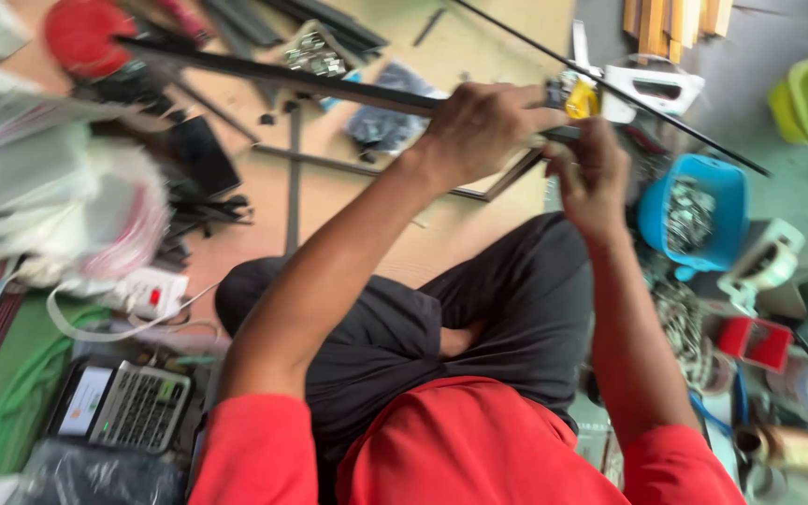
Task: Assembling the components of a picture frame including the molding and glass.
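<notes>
Head view: I am looking down over a red shirt and dark trousers at both hands working on a long dark metal bar [329, 84] that is running away to the left of the grips.
Left hand: my left hand [479, 131] is wrapping its fingers closed around the bar near its right end, knuckles up, clamping it firmly.
Right hand: my right hand [591, 178] is sitting just to the right of the left one, fingers curled together at the bar's end; I cannot tell exactly what they are pinching, as the frame is blurred there.
Yellow piece: a small yellow fitting [580, 98] is showing just above the right hand, touching or very close to the bar's end.
Progress: I am judging the bar's end work as under way, not finished, since both hands are gripping at it.
Right of the grips: a blue plastic tub of small metal parts [703, 210] is sitting near.
Below left of the grips: a grey desk calculator [142, 407] is lying well apart.
</notes>
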